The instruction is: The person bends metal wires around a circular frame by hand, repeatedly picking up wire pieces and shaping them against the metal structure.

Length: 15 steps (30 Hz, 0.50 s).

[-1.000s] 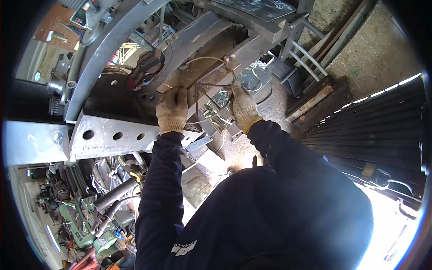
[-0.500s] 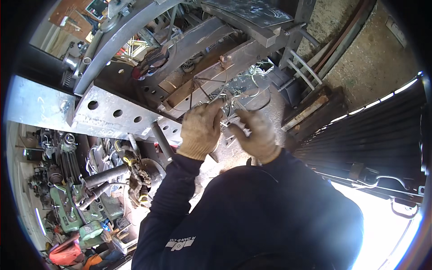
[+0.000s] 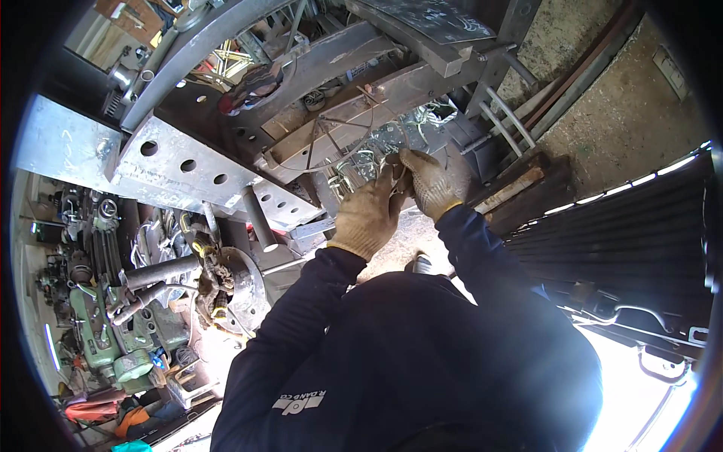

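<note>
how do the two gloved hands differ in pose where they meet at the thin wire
The left hand is closed like a fist, its back to the camera, its forearm rising from below. The right hand sits higher and nearer the metal beam, fingers stretched toward the left hand, its forearm coming from the right. Both wear tan work gloves and dark sleeves and touch at the thin wire.

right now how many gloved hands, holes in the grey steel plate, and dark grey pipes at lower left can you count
gloved hands: 2, left hand and right hand, both in tan work gloves, close together at thin wire
round holes in the grey steel plate, those that show clearly: 7
dark grey pipes at lower left: 2
total: 11
</note>
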Each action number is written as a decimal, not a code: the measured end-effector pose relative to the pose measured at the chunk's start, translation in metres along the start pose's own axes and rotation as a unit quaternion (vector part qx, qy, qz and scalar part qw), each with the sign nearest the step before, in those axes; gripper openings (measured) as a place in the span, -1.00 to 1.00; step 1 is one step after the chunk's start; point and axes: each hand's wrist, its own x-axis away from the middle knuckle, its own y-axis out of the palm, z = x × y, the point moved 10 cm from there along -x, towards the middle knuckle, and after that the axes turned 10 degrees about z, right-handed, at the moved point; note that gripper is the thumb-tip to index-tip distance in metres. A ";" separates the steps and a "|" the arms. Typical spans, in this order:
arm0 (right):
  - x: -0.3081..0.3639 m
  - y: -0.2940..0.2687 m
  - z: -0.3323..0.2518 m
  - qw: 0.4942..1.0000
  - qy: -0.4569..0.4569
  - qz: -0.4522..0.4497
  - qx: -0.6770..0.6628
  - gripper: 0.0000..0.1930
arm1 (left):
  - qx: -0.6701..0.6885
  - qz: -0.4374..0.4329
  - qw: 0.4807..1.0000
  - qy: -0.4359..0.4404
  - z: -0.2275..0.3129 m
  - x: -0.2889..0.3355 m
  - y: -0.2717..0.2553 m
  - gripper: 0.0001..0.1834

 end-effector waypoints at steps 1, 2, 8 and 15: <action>-0.003 -0.003 0.006 1.000 0.007 0.011 0.001 -0.63 | -0.038 0.016 0.999 0.016 0.000 0.001 0.002 -0.50; -0.004 0.003 0.009 1.000 0.004 -0.014 -0.006 -0.63 | -0.037 0.015 0.999 0.014 -0.002 0.002 0.005 -0.50; 0.006 0.017 0.032 0.984 0.071 -0.056 -0.155 -0.59 | -0.063 0.059 0.991 0.104 0.005 0.005 -0.020 -0.54; 0.019 0.022 0.022 0.985 0.089 -0.083 -0.122 -0.58 | -0.102 0.066 0.985 0.124 0.004 0.007 -0.029 -0.63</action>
